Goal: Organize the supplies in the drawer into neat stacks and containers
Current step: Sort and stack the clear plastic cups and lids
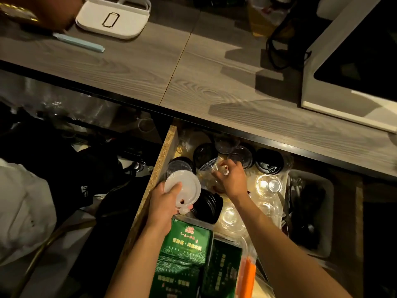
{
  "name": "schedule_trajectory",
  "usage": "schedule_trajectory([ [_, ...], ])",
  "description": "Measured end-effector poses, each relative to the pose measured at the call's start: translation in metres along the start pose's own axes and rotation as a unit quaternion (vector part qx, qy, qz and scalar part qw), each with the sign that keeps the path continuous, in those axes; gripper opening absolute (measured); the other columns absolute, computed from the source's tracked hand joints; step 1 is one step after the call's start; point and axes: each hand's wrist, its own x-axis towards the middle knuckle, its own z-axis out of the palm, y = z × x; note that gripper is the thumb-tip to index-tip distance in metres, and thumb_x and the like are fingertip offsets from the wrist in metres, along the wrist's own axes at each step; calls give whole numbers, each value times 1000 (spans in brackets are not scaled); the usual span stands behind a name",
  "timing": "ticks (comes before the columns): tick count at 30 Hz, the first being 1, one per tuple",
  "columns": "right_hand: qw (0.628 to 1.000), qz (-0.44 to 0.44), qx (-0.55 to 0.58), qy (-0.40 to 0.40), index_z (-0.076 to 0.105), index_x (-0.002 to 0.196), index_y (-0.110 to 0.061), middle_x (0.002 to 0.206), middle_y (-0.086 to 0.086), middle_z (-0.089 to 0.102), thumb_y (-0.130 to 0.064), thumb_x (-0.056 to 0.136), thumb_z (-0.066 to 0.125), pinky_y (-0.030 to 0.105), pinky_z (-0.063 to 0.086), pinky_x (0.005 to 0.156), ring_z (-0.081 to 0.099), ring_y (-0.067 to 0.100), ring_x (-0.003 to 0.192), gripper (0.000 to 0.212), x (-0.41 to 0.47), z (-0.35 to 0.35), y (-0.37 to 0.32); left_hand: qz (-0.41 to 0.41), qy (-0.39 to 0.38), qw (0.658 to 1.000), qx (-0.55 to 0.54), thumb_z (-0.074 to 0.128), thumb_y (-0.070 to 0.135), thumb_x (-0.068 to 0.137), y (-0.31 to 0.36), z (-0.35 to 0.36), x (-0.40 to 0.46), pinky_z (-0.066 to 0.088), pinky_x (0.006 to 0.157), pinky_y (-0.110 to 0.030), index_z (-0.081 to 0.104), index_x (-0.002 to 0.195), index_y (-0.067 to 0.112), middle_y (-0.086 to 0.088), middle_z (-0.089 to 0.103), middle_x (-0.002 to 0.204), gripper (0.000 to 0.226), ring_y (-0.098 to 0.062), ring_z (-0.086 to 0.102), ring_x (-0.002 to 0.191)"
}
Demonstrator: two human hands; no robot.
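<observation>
- Head view: your left hand (164, 204) grips a white lid (184, 188) over the drawer's (165, 151) left edge.
- Your right hand (232, 177) pinches something small among clear lids (241, 154).
- Black lids (269, 161), green boxes (184, 254) crowd around.

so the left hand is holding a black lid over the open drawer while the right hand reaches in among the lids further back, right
Not quite: the lid in the left hand is translucent white, not black, as the head view shows. The black lids lie in the drawer. The rest stands: the left hand holds it over the open drawer while the right hand reaches in among the lids further back.
</observation>
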Motion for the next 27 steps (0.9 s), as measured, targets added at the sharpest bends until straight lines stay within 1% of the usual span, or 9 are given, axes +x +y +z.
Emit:
schedule_trajectory([
  [2,1000,9,29,-1,67,107,-13,112,3,61,-25,87,73,4,38,65,58,15,88,23,-7,-2,2,5,3,1000,7,65,16,95,-1,-1,-3,62,72,-53,66,99,24,-10,68,109,9,-33,67,97],
  [3,999,10,36,0,67,103,-14,107,1,64,-25,88,72,4,36,59,57,12,80,20,-10,-4,2,5,4,1000,7,65,15,95,-2,-2,-4,62,69,-50,67,100,24,-9,68,109,10,-33,67,97],
  [7,997,-44,-15,58,65,112,-16,105,3,62,-30,87,72,29,47,78,59,18,96,30,-10,-8,-10,-4,19,1000,2,67,18,94,-5,-6,-8,61,74,-57,67,105,23,-11,68,114,12,-33,66,102],
  [9,994,-81,3,78,64,119,-17,112,2,59,-28,89,70,32,48,88,57,19,107,32,-5,-8,-24,-5,20,1000,-9,67,17,95,-4,-6,-8,62,72,-53,66,111,20,-11,67,116,16,-33,66,102],
  [12,990,-120,66,18,58,133,-16,130,3,56,-23,93,66,26,42,100,53,19,122,42,8,-2,-48,3,9,999,-35,64,13,97,-3,-5,-10,61,60,-41,65,112,16,-9,65,113,15,-33,66,100],
  [16,983,-156,-47,-83,39,149,-15,151,7,44,-29,98,56,37,33,115,36,22,141,55,30,19,-59,41,9,999,-21,63,11,97,-5,-8,-8,62,63,-46,66,99,26,-7,68,109,15,-33,67,101],
  [19,972,-140,-166,-92,33,152,-22,147,11,49,-43,103,39,42,32,111,40,28,138,53,37,22,-55,50,15,999,-6,64,11,96,-4,-9,-8,61,71,-56,66,96,27,-6,69,106,17,-31,67,100],
  [22,968,-87,-203,-119,41,146,-25,136,18,57,-49,105,17,45,32,108,48,33,128,53,35,16,-44,44,6,999,-18,63,9,97,-3,-10,-9,62,67,-50,66,99,24,-7,68,106,16,-30,67,97],
  [27,988,-50,-98,-104,54,133,-13,120,20,65,-50,101,37,41,46,95,59,37,113,51,43,17,-42,46,3,999,-13,64,11,96,-5,-12,-8,62,69,-56,68,101,22,-11,70,107,13,-33,69,97],
])
